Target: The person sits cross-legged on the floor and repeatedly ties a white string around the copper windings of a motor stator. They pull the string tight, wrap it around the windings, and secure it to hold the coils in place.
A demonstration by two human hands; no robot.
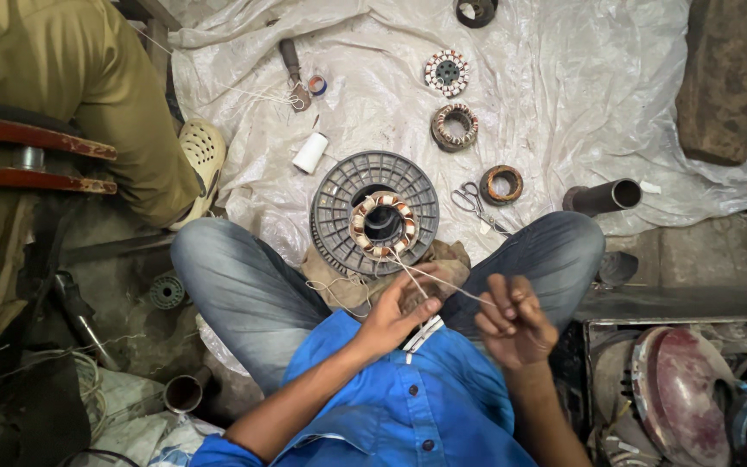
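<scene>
A round motor stator with copper windings (382,223) rests on a grey plastic spool (339,195) between my crossed legs. Thin pale thread (443,281) runs from the stator back to my hands. My left hand (398,313) pinches the thread near my chest, fingers closed on it. My right hand (514,322) is just to the right, fingers curled around the same thread's far end. Both hands hover above my blue shirt.
Three more wound stators (447,73) (455,126) (501,184) lie on the white plastic sheet (564,95) ahead, with scissors (475,202), a white tape roll (309,152), a metal pipe (603,197). Another person's leg (123,112) sits at left. Motor parts (685,380) crowd the right.
</scene>
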